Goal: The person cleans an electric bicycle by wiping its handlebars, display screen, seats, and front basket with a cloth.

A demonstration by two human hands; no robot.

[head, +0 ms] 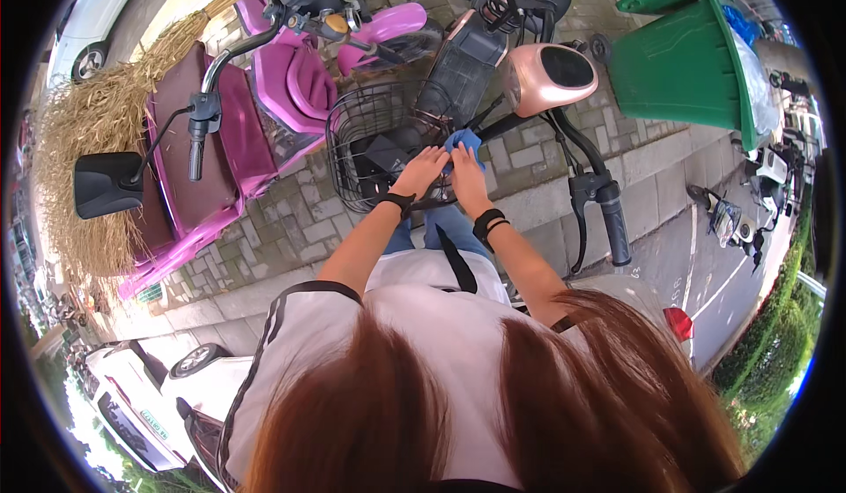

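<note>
My left hand (419, 172) lies over the right side of a black wire basket (344, 152). Its fingertips reach the edge of a crumpled blue cloth (466, 140). Fingers of my right hand (469, 177) are bent over that cloth, close beside the left hand. What sits under the left palm is hidden. Inside the basket is a dark flat item (386, 154). The basket is in front of a rose-gold electric scooter (522, 96), near its handlebar (585, 143).
A purple three-wheeler (258, 143) stands at left, with a straw broom (99, 136) and a black mirror (108, 186). A green wheeled bin (674, 63) is at upper right. The scooter's handgrip (615, 225) juts out beside my right arm. A curb (634, 176) edges the brick paving (310, 215).
</note>
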